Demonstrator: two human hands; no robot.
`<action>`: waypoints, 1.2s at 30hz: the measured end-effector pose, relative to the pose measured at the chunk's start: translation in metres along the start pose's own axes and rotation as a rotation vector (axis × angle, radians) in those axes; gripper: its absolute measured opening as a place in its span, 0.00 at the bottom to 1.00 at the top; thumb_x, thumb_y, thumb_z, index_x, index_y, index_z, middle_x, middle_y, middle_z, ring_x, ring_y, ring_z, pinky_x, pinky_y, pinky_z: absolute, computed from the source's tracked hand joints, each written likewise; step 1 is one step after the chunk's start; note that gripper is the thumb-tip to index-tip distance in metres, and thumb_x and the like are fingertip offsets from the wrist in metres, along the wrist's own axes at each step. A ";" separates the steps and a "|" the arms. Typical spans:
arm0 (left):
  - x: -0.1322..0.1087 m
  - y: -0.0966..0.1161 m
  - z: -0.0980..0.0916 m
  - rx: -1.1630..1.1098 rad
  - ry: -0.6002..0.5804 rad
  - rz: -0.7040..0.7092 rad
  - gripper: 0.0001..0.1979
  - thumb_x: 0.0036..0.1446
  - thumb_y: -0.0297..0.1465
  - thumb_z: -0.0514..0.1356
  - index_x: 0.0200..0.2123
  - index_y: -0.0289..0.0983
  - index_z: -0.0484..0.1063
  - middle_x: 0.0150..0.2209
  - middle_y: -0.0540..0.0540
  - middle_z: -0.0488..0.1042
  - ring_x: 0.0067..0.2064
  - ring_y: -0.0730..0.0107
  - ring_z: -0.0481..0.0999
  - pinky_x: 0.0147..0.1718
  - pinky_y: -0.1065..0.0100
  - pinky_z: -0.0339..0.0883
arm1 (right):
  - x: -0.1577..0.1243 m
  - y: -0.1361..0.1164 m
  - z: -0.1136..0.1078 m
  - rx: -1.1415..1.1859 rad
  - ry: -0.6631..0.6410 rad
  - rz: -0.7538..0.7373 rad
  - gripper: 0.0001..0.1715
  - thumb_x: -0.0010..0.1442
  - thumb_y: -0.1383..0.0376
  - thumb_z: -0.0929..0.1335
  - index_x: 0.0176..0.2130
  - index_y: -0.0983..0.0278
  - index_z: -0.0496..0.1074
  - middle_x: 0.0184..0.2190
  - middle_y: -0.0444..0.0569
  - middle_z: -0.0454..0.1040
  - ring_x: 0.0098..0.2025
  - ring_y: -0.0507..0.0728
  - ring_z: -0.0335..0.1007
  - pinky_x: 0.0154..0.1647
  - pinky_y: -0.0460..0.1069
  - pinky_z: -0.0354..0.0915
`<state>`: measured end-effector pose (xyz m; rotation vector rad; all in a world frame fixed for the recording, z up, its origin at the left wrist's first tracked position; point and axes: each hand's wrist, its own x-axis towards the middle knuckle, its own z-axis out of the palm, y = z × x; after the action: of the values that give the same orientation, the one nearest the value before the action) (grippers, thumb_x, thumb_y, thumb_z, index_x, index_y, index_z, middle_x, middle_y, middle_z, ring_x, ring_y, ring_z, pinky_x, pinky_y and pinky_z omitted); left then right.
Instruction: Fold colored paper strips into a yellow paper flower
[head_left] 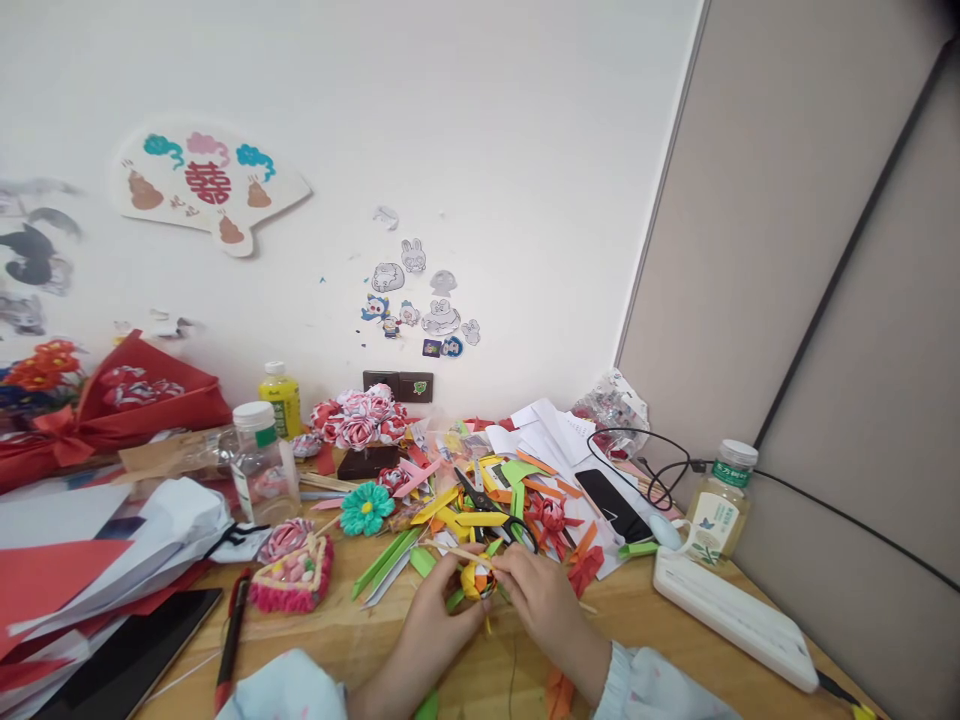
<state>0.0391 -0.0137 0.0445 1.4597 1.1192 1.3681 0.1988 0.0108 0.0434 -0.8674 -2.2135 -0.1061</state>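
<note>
Left hand point(448, 598) curls around a yellow-and-orange paper ball point(478, 580), just nearside of the black scissors point(520, 531). Right hand point(543, 594), narrowed, pinches a pale stick point(465, 554) (material unclear), also nearside. Black phone point(612, 505) lies right of the scissors; turquoise flower point(367, 509), left.

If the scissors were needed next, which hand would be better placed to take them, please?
Probably the right hand: the scissors lie just beyond it, handles nearest. The left hand sits farther from those handles, cupping the yellow paper piece.
</note>
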 end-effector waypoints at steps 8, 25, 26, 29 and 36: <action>-0.002 0.006 0.001 0.000 -0.013 0.006 0.19 0.39 0.26 0.62 0.39 0.37 0.72 0.45 0.42 0.76 0.50 0.56 0.71 0.52 0.59 0.64 | 0.000 -0.004 -0.003 -0.026 0.058 0.031 0.23 0.68 0.60 0.51 0.37 0.62 0.69 0.27 0.47 0.76 0.26 0.54 0.72 0.27 0.46 0.61; -0.001 0.007 0.000 0.017 0.019 0.007 0.19 0.37 0.24 0.60 0.38 0.36 0.72 0.43 0.41 0.77 0.49 0.55 0.73 0.51 0.58 0.65 | 0.002 -0.005 -0.004 -0.106 0.051 -0.007 0.27 0.69 0.60 0.50 0.33 0.63 0.70 0.24 0.47 0.74 0.25 0.53 0.71 0.26 0.45 0.60; -0.001 0.009 0.000 0.024 0.021 0.010 0.18 0.37 0.24 0.60 0.37 0.37 0.72 0.42 0.42 0.78 0.48 0.56 0.73 0.50 0.58 0.66 | 0.001 -0.005 -0.004 -0.114 0.050 -0.011 0.26 0.69 0.60 0.50 0.33 0.63 0.70 0.23 0.47 0.74 0.25 0.53 0.71 0.25 0.45 0.60; -0.002 0.011 0.000 0.034 0.025 0.010 0.16 0.37 0.25 0.61 0.35 0.37 0.73 0.40 0.43 0.78 0.46 0.56 0.74 0.48 0.59 0.67 | 0.000 -0.004 -0.002 -0.127 0.062 -0.020 0.24 0.69 0.62 0.52 0.34 0.64 0.70 0.23 0.48 0.74 0.24 0.53 0.71 0.25 0.45 0.60; -0.001 0.009 0.000 -0.042 0.028 -0.024 0.17 0.35 0.26 0.64 0.35 0.37 0.73 0.46 0.40 0.76 0.50 0.54 0.72 0.52 0.57 0.63 | 0.001 -0.004 -0.002 -0.112 0.027 0.012 0.20 0.67 0.63 0.54 0.36 0.63 0.70 0.26 0.48 0.76 0.26 0.54 0.73 0.26 0.45 0.61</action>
<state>0.0393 -0.0172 0.0526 1.3970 1.1152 1.3916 0.1976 0.0076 0.0462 -0.9347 -2.1937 -0.2368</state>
